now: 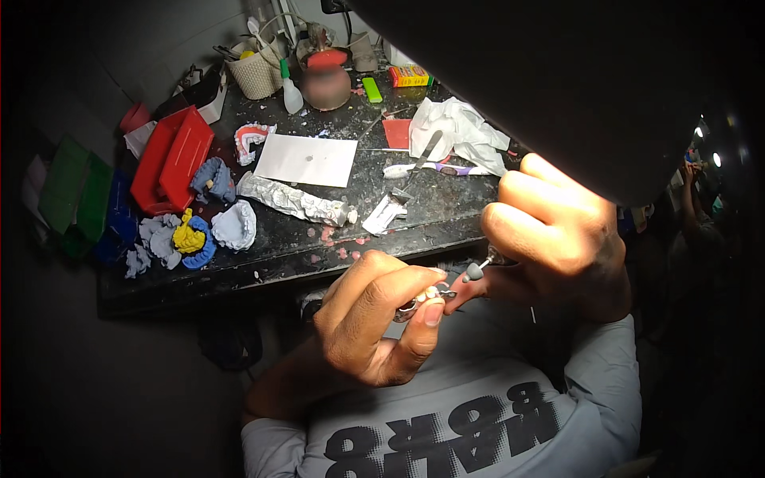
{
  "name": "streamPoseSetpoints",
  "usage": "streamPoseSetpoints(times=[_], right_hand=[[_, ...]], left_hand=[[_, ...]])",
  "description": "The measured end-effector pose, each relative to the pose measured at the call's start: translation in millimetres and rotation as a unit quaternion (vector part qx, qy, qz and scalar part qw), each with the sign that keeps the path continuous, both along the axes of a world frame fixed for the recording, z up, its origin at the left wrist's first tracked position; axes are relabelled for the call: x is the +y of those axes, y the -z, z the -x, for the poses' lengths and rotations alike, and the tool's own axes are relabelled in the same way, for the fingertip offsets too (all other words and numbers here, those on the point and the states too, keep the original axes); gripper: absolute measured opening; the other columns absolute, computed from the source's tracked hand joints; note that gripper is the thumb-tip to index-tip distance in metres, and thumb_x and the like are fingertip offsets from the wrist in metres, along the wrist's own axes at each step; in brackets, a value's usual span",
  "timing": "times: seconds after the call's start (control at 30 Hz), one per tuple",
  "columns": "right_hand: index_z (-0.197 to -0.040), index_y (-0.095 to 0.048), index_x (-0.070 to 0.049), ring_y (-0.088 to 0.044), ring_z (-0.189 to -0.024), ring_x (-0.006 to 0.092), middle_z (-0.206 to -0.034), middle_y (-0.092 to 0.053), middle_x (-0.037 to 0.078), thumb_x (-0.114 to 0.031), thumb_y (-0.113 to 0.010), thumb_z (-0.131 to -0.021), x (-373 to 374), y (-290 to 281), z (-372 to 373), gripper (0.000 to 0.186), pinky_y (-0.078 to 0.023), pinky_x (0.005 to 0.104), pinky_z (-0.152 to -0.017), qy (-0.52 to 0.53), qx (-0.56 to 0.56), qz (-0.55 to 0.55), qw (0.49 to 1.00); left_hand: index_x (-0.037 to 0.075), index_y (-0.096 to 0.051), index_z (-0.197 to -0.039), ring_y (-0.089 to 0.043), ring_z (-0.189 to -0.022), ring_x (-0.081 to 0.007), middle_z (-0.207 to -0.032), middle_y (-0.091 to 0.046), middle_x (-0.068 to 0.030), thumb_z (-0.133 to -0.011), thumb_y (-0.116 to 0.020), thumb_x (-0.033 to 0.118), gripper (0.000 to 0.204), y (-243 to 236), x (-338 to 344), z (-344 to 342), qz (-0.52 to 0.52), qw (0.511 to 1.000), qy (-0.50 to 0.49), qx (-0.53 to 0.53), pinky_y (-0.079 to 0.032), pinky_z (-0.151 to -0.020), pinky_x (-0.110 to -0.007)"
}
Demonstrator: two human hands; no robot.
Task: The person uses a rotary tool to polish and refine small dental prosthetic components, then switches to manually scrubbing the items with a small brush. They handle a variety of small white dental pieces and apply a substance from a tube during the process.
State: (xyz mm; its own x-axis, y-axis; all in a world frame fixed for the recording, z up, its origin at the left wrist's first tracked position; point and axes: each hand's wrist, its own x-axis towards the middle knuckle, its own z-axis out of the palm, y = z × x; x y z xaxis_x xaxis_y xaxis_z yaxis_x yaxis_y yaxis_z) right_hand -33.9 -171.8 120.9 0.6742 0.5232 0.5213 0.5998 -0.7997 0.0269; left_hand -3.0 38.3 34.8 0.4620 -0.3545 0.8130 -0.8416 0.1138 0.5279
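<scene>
Pinched between the thumb and fingers of my left hand (370, 315) is a small partial denture (431, 293) with pale teeth and shiny metal parts. My right hand (558, 227) is wrapped round a rotary handpiece, mostly hidden by the fingers. From its end juts a thin metal shank with a grey rubber polishing tip (473, 272). A small gap shows between this tip and the denture. The right thumb reaches out close beside the denture. Both hands are held in front of the bench edge, over my lap.
On the black bench (279, 267) lie a crumpled metal tube (295, 199), a white sheet (307, 159), a toothbrush (438, 169), a knife (426, 155) and crumpled tissue (454, 131). Dental casts (234, 226) and a red box (171, 159) stand left. A dark shape (558, 72) covers the upper right.
</scene>
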Motion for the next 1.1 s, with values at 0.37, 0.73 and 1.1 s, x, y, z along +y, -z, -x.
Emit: streamPoseSetpoints(times=[0.37,0.73,1.1], right_hand=[[-0.056,-0.044,-0.014,-0.037,-0.048,0.0157,-0.057,-0.032,-0.001,-0.054,-0.084,-0.061,3.7,2.8,-2.1,0.057,-0.026,0.0319,-0.046,-0.055,-0.033,0.048,0.997],[-0.058,-0.050,-0.015,-0.046,-0.048,0.0147,-0.056,-0.042,-0.002,-0.059,-0.080,-0.067,6.3,-9.0,-6.0,0.054,-0.034,0.0311,-0.045,-0.067,0.018,0.067,0.995],[-0.059,-0.054,-0.015,-0.052,-0.048,0.0136,-0.054,-0.049,-0.003,-0.065,-0.073,-0.076,4.7,-2.0,-4.7,0.057,-0.042,0.0290,-0.045,-0.061,0.049,0.083,0.993]], left_hand=[[0.000,-0.058,-0.099,-0.046,-0.085,-0.0074,-0.095,-0.056,-0.0050,-0.106,-0.047,0.026,0.029,2.4,11.7,-11.3,-0.016,0.814,0.374,0.444,-0.038,-0.077,-0.025],[0.002,-0.057,-0.097,-0.044,-0.078,-0.0042,-0.087,-0.055,-0.0002,-0.105,-0.047,0.032,0.033,6.2,9.1,-13.5,-0.035,0.740,0.411,0.531,-0.034,-0.069,-0.021],[0.002,-0.057,-0.096,-0.045,-0.080,-0.0040,-0.087,-0.055,0.0004,-0.105,-0.048,0.031,0.032,5.3,6.8,-11.9,-0.026,0.724,0.416,0.550,-0.035,-0.070,-0.021]])
